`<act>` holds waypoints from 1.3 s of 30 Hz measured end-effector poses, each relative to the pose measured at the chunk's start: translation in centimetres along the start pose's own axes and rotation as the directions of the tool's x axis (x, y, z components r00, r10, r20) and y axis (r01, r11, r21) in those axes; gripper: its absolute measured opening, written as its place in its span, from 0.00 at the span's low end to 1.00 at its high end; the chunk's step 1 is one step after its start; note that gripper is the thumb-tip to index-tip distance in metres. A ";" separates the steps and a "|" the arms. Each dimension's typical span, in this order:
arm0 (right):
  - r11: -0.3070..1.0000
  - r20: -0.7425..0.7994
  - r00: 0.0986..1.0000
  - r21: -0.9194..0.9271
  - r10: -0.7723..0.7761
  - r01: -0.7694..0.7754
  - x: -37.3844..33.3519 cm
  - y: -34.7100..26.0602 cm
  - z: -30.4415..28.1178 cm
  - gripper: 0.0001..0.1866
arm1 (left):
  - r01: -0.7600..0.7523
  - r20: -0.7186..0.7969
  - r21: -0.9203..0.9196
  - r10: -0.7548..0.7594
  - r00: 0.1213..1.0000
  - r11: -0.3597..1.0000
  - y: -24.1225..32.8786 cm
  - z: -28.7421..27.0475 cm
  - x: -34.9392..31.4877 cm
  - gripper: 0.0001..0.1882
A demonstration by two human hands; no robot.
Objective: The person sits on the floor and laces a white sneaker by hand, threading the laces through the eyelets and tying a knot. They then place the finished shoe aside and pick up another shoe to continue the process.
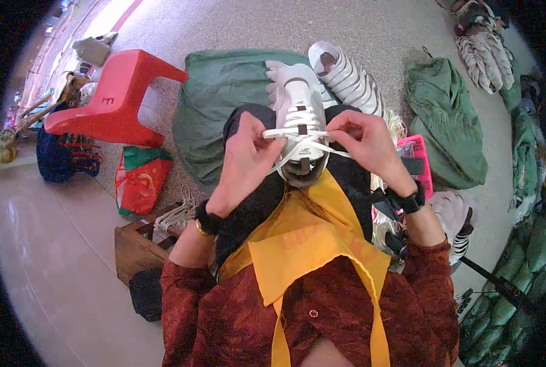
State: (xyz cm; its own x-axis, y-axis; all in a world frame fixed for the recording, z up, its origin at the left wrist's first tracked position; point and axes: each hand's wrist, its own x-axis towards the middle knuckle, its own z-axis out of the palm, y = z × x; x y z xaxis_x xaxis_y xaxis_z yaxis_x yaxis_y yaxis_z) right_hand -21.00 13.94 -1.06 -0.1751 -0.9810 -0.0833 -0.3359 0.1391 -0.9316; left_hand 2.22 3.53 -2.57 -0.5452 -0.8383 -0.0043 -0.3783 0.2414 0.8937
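Observation:
A white sneaker upper rests across my lap, its toe pointing away from me and its dark-lined opening close to my yellow apron. White shoelace runs through its eyelets and crosses over the tongue. On the left side, my left hand pinches one part of the lace between thumb and fingers. My right hand is closed on another part of the lace at the right side. Between the two hands the lace stretches across the tongue.
A green cloth lies beyond my knees, with nested white shoe uppers at its right. To the right are a pink basket and a green sack. A red chair and a wooden stool holding white laces stand left.

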 end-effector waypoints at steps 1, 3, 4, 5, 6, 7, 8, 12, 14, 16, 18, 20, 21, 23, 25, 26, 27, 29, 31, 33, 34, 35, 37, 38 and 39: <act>0.994 0.013 1.000 0.110 -0.012 0.010 0.0 0.4 -0.3 0.05 | 0.002 0.008 0.064 -0.002 1.000 0.998 0.7 -0.1 -0.5 0.18; 0.965 0.012 0.997 0.254 -0.078 0.072 0.3 0.9 -0.5 0.05 | 0.033 0.046 0.054 -0.035 0.998 0.998 1.2 -0.3 -1.6 0.17; 0.964 0.036 0.999 0.267 -0.019 0.009 0.1 0.8 -1.1 0.05 | 0.048 0.066 0.049 -0.051 0.997 0.998 1.4 -0.4 -2.0 0.17; 0.958 0.063 0.997 0.280 0.039 -0.055 0.0 -0.3 -1.6 0.05 | 0.118 0.080 0.117 -0.127 0.989 0.986 1.8 -0.3 -2.4 0.16; 0.950 0.090 0.991 0.291 0.096 -0.118 -0.2 -0.9 -2.0 0.05 | 0.103 0.089 0.092 -0.112 0.990 0.990 1.6 -0.3 -2.8 0.16; 0.940 0.078 0.991 0.316 0.111 -0.130 -0.3 -0.9 -2.2 0.05 | 0.089 0.098 0.066 -0.095 0.991 0.994 1.3 -0.3 -3.2 0.16; 0.929 0.065 0.990 0.343 0.125 -0.140 -0.5 -0.9 -2.4 0.05 | 0.074 0.108 0.042 -0.078 0.991 0.996 1.0 -0.2 -3.4 0.15; 0.921 -0.001 0.988 0.362 0.153 -0.142 -1.2 -0.2 -2.7 0.06 | 0.055 0.109 0.019 -0.057 0.992 0.998 -0.1 -0.1 -3.5 0.12; 0.909 0.015 0.990 0.396 0.139 -0.133 -1.2 0.6 -2.6 0.06 | 0.080 0.130 -0.114 -0.065 0.989 0.990 -0.7 -0.6 -3.3 0.11; 0.898 0.023 0.990 0.420 0.136 -0.133 -1.3 1.0 -2.7 0.07 | 0.110 0.185 -0.242 -0.066 0.981 0.964 -1.4 -1.2 -2.8 0.10; 0.889 0.025 0.989 0.435 0.145 -0.141 -1.3 0.9 -2.7 0.07 | 0.105 0.198 -0.289 -0.048 0.979 0.952 -1.3 -1.7 -2.5 0.10; 0.854 0.032 0.988 0.499 0.148 -0.145 -1.0 1.2 -2.5 0.07 | 0.059 0.172 -0.262 -0.014 0.985 0.963 -0.6 -2.3 -2.3 0.11; 0.835 0.036 0.988 0.530 0.151 -0.147 -0.9 1.5 -2.4 0.07 | -0.003 0.130 -0.186 0.027 0.991 0.983 -0.5 -2.7 -2.3 0.10; 0.819 0.049 0.987 0.554 0.150 -0.152 -0.6 1.8 -2.0 0.07 | -0.117 0.059 -0.026 0.118 0.991 0.993 -0.5 -3.8 -2.5 0.10; 0.811 0.059 0.986 0.563 0.155 -0.161 -0.5 2.1 -1.8 0.08 | -0.119 0.065 0.015 0.118 0.991 0.993 0.1 -4.9 -2.6 0.09; 0.811 0.068 0.986 0.562 0.154 -0.166 -0.4 2.1 -1.6 0.08 | -0.119 0.065 0.040 0.116 0.991 0.992 0.3 -5.5 -2.8 0.09; 0.811 0.077 0.985 0.560 0.154 -0.170 -0.3 2.2 -1.4 0.08 | -0.118 0.116 0.065 0.110 0.987 0.991 0.2 -5.9 -3.0 0.09; 0.832 0.056 0.987 0.531 0.149 -0.156 -0.1 2.6 -1.2 0.08 | 0.012 0.152 -0.116 0.006 0.988 0.993 -0.6 -5.8 -3.3 0.08; 0.847 0.037 0.989 0.511 0.145 -0.143 0.1 2.6 -1.0 0.08 | 0.103 0.187 -0.228 -0.060 0.980 0.968 -1.1 -5.7 -3.5 0.08; 0.858 0.016 0.990 0.496 0.142 -0.131 0.3 2.7 -1.1 0.08 | 0.149 0.213 -0.280 -0.090 0.973 0.948 -1.2 -5.3 -3.6 0.08; 0.899 0.016 0.995 0.427 0.101 -0.098 0.3 2.8 -1.2 0.08 | 0.136 0.217 -0.263 -0.079 0.973 0.955 -1.3 -5.0 -3.6 0.08; 0.932 0.021 0.998 0.358 0.058 -0.062 0.4 3.0 -1.4 0.09 | 0.123 0.220 -0.241 -0.070 0.973 0.963 -1.3 -4.9 -3.6 0.08; 0.967 0.023 1.000 0.256 -0.002 -0.004 0.6 3.6 -1.3 0.09 | 0.099 0.209 -0.219 -0.053 0.976 0.971 -1.5 -4.6 -3.4 0.09; 0.975 0.016 1.000 0.223 -0.018 0.015 0.7 4.0 -1.1 0.09 | 0.088 0.198 -0.219 -0.044 0.979 0.972 -1.7 -4.4 -3.2 0.10; 0.981 0.008 0.999 0.190 -0.035 0.033 0.7 4.2 -1.0 0.09 | 0.076 0.187 -0.219 -0.034 0.982 0.973 -1.9 -4.3 -2.9 0.11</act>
State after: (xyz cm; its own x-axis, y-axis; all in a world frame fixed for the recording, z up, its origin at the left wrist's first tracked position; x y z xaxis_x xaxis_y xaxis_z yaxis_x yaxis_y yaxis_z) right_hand -23.47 13.98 -4.70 -0.1556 -0.9864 -0.0538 -0.1597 0.0789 -0.9840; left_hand 7.74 3.44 -2.33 -0.6624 -0.7396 -0.1191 -0.2452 0.0638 0.9674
